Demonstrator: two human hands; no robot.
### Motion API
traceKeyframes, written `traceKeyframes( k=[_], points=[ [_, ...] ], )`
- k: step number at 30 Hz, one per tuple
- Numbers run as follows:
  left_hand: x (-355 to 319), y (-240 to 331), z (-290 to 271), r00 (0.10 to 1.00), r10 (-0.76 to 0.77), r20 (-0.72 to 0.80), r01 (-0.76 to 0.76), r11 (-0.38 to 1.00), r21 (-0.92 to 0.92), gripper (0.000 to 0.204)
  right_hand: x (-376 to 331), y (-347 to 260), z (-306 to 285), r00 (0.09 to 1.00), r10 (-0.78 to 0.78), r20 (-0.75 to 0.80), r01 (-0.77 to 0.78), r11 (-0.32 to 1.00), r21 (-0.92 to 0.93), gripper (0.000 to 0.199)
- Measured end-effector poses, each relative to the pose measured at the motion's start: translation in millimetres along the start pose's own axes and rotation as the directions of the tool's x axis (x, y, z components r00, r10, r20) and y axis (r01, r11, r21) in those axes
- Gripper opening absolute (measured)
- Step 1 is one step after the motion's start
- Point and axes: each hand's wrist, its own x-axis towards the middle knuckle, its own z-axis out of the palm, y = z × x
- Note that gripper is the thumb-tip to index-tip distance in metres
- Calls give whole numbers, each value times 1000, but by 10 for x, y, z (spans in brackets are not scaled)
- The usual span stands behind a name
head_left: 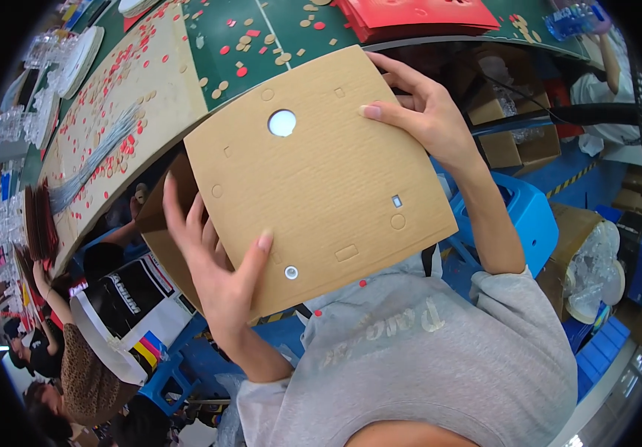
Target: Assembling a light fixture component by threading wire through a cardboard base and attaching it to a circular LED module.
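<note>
Between both hands is a flat brown cardboard sheet point(313, 179), tilted in front of my grey shirt. One large round hole, a small round hole and a small rectangular hole go through it; several other circles and rectangles are cut but still filled. My left hand point(220, 261) grips its lower left edge, thumb on the face and fingers behind. At the upper right, my right hand point(425, 112) holds the edge the same way, with the fingertips partly hidden behind the sheet. Two red dots of scrap point(362, 283) cling to my shirt.
Red and tan cut-out scraps point(241, 71) litter the green table point(209, 30). A stack of red sheets point(425, 16) lies at its edge. A blue stool point(529, 216) and open cardboard boxes point(518, 149) stand at right. Other people point(97, 357) work at left.
</note>
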Motion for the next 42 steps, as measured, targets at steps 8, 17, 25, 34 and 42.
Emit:
traceKeyframes(
  k=[8,17,25,34,42],
  points=[
    [251,32,128,982,-124,142,131,991,-38,72,-114,-300,-119,983,-129,128,168,913,-373,65],
    [424,65,134,979,-152,132,148,988,40,63,-235,-270,-102,986,-57,155,106,939,-327,76],
    [509,-69,207,987,-97,128,97,995,4,59,-242,-215,-73,991,4,133,24,977,-212,79],
    [481,5,210,990,-101,100,103,995,-10,60,-222,-195,-82,992,42,115,-40,999,-18,78],
    [444,-64,150,991,-109,73,106,994,40,60,-159,-293,32,979,-42,198,126,892,-433,62]
  ],
)
